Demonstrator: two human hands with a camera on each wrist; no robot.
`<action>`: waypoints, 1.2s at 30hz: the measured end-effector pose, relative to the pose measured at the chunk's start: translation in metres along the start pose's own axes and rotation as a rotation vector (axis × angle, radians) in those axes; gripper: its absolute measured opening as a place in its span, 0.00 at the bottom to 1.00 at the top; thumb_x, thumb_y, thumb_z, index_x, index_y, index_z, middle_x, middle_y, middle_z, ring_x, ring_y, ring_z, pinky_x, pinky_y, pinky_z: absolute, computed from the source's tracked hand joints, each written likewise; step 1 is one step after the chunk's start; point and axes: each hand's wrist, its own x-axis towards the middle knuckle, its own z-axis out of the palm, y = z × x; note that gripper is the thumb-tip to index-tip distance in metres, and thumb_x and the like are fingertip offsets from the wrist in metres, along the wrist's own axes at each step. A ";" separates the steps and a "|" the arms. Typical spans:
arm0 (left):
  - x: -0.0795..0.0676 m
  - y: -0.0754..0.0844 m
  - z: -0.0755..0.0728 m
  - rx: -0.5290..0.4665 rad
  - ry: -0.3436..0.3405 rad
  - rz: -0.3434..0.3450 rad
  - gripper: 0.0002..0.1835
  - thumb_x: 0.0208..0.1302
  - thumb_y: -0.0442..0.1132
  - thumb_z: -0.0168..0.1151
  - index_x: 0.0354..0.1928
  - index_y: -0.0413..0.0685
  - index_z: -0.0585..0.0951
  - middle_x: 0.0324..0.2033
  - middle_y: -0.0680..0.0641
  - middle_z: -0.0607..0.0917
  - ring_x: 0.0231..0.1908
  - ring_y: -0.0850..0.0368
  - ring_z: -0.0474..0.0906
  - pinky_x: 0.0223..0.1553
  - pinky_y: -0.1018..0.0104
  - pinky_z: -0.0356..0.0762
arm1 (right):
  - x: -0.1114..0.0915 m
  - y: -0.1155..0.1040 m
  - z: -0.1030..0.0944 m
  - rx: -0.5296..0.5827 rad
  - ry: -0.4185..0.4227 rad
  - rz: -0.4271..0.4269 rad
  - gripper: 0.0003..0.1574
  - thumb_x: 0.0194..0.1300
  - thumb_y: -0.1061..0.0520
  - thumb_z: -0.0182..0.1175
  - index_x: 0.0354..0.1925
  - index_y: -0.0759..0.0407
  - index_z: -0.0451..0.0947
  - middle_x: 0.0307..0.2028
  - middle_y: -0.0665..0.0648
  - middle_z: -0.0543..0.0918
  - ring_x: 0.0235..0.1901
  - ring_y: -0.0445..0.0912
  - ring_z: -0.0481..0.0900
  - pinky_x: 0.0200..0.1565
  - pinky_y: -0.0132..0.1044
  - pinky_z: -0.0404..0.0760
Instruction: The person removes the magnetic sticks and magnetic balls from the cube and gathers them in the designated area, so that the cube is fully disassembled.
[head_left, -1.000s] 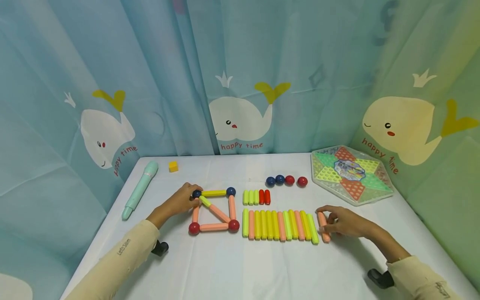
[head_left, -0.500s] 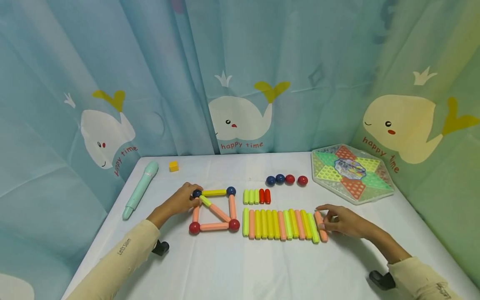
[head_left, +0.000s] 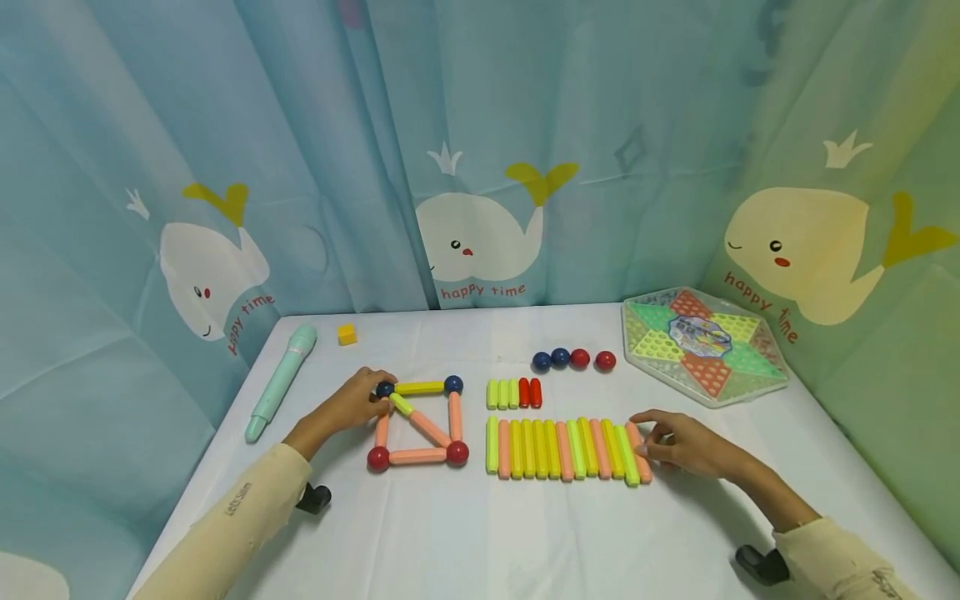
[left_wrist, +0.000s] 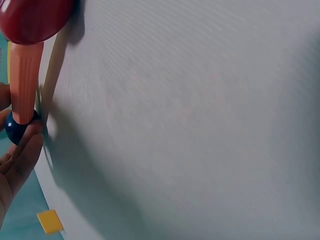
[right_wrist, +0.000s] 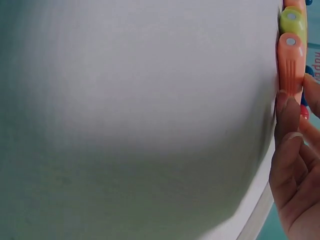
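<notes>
— Fingers first: how do they stand?
— Those of the left hand are drawn narrow, pinching a glossy dark-blue ball. Those of the right hand hold a ribbed salmon-pink plastic rod between them.
— And around them, biggest first?
— Behind everything hangs a pale blue curtain printed with whales. Before it stands a desk with a white top. At its far right lies a flat hexagonal board bearing a star in red, green and yellow.
— Where is the salmon-pink rod, exactly?
— At the right end of a long side-by-side row of lime, yellow and pink rods, slightly slanted, close against a lime one.
— The pinched ball?
— It forms the far left corner of a four-sided ball-and-rod frame, left of the row. Another blue ball and two red ones make the other corners, and a lime-and-pink diagonal crosses the middle.
— Anything smaller?
— A mint-green cylindrical stick at the far left; five short lime and red rods beyond the row; four loose blue and red balls farther back; lastly, a small yellow cube near the stick.
</notes>
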 end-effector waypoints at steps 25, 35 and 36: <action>-0.006 -0.011 -0.004 0.054 0.015 0.039 0.23 0.68 0.43 0.65 0.64 0.50 0.77 0.57 0.38 0.74 0.55 0.44 0.72 0.61 0.41 0.73 | 0.039 -0.090 0.047 -0.049 0.088 -0.062 0.20 0.71 0.55 0.61 0.57 0.62 0.76 0.39 0.56 0.83 0.25 0.44 0.76 0.30 0.32 0.79; -0.008 -0.006 0.000 0.019 0.036 0.187 0.18 0.69 0.36 0.61 0.60 0.47 0.80 0.59 0.37 0.72 0.56 0.43 0.70 0.59 0.44 0.72 | 0.084 -0.136 0.102 -0.071 -0.070 -0.186 0.18 0.71 0.54 0.62 0.56 0.57 0.77 0.41 0.52 0.83 0.33 0.45 0.77 0.35 0.33 0.77; -0.008 -0.006 0.000 0.020 0.038 0.197 0.17 0.69 0.35 0.60 0.59 0.48 0.80 0.60 0.37 0.72 0.56 0.43 0.70 0.58 0.44 0.72 | 0.087 -0.139 0.106 -0.072 -0.080 -0.184 0.18 0.71 0.54 0.62 0.57 0.56 0.77 0.42 0.52 0.84 0.34 0.44 0.77 0.36 0.33 0.77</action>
